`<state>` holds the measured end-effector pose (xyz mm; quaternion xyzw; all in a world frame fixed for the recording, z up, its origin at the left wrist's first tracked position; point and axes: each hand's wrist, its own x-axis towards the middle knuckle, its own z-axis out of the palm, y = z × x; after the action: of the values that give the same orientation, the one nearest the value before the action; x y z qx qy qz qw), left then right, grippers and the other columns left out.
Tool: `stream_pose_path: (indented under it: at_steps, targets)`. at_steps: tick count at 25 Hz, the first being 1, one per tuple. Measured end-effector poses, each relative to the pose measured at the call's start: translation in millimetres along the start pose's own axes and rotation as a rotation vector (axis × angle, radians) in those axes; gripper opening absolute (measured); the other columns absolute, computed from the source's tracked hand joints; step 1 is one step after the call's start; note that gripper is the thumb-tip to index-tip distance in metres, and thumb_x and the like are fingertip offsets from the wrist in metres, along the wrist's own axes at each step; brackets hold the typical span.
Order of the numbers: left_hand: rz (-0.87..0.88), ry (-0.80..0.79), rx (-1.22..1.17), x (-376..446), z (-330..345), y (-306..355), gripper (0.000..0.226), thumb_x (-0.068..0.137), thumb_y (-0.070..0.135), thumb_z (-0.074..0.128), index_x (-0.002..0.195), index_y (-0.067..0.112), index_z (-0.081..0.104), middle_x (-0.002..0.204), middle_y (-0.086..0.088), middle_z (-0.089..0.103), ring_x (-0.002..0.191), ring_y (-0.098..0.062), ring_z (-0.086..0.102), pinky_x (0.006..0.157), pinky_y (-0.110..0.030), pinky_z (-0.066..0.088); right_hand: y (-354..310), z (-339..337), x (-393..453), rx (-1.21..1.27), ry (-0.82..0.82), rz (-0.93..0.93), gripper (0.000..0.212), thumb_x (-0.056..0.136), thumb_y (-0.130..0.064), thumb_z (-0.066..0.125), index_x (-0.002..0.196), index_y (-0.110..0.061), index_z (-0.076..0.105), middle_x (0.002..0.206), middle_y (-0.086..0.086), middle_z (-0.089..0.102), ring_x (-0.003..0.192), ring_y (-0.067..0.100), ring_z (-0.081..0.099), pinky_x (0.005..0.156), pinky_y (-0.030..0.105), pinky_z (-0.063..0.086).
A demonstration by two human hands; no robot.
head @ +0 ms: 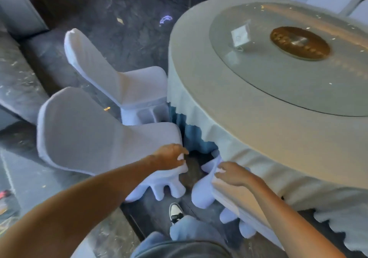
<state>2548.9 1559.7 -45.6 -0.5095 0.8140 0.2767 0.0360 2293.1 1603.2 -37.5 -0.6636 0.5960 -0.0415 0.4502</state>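
Note:
A chair in a white cover stands at my left, its seat toward the round table. My left hand grips the front corner of its seat, fingers curled over the edge. A second white-covered chair sits at my right, partly under the hanging cream tablecloth. My right hand lies on its top and its fingers curl round the cover's edge. A narrow gap of dark floor separates the two chairs.
Another covered chair stands farther back beside the table. The table carries a glass turntable with a card stand and a gold centre disc. A blue skirt hangs beneath the cloth. My shoe is below the chairs.

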Motion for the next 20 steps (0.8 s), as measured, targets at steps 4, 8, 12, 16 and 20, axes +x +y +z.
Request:
stream_pose_path:
  at_steps: [4, 8, 12, 16, 20]
  targets:
    - [-0.091, 0.101, 0.092, -20.0, -64.4, -80.2, 0.052, 0.092, 0.031, 0.064, 0.14, 0.02, 0.051, 0.15, -0.007, 0.043, 0.138, -0.023, 0.037, 0.113, -0.032, 0.026, -78.0, -14.9, 65.1, -0.198, -0.073, 0.042, 0.041, 0.093, -0.032, 0.055, 0.13, -0.012, 0.049, 0.131, 0.01, 0.054, 0.115, 0.029, 0.054, 0.096, 0.039, 0.044]
    - [-0.117, 0.197, 0.194, -45.9, -114.3, -150.1, 0.057, 0.089, 0.033, 0.065, 0.142, 0.021, 0.048, 0.153, -0.007, 0.037, 0.142, -0.023, 0.031, 0.115, -0.037, 0.022, -165.9, 14.9, 118.9, -0.236, -0.012, -0.1, 0.062, 0.093, -0.035, 0.056, 0.144, -0.011, 0.032, 0.148, 0.013, 0.04, 0.131, 0.03, 0.042, 0.103, 0.043, 0.041]
    - [-0.155, 0.241, 0.282, -72.8, -153.7, -226.1, 0.054, 0.089, 0.029, 0.062, 0.141, 0.024, 0.049, 0.154, -0.006, 0.037, 0.144, -0.023, 0.029, 0.114, -0.042, 0.024, -242.0, 62.1, 167.5, -0.235, 0.008, -0.185, 0.078, 0.088, -0.044, 0.063, 0.146, -0.009, 0.024, 0.147, 0.011, 0.035, 0.133, 0.03, 0.038, 0.103, 0.041, 0.039]
    - [-0.156, 0.206, 0.369, -98.0, -197.5, -311.1, 0.07, 0.08, -0.001, 0.05, 0.144, 0.027, 0.045, 0.157, -0.002, 0.032, 0.147, -0.021, 0.021, 0.116, -0.045, 0.021, -313.1, 125.5, 206.8, -0.124, -0.037, -0.196, 0.088, 0.076, -0.059, 0.067, 0.142, -0.013, 0.03, 0.142, 0.008, 0.042, 0.131, 0.027, 0.043, 0.102, 0.043, 0.043]
    - [-0.14, 0.073, 0.486, -124.7, -226.4, -384.5, 0.082, 0.077, -0.003, 0.053, 0.15, 0.03, 0.033, 0.161, 0.001, 0.019, 0.149, -0.019, 0.01, 0.118, -0.042, 0.016, -370.1, 186.0, 232.5, -0.031, -0.078, -0.178, 0.087, 0.066, -0.072, 0.066, 0.137, -0.03, 0.039, 0.134, -0.005, 0.052, 0.121, 0.016, 0.051, 0.101, 0.041, 0.046]
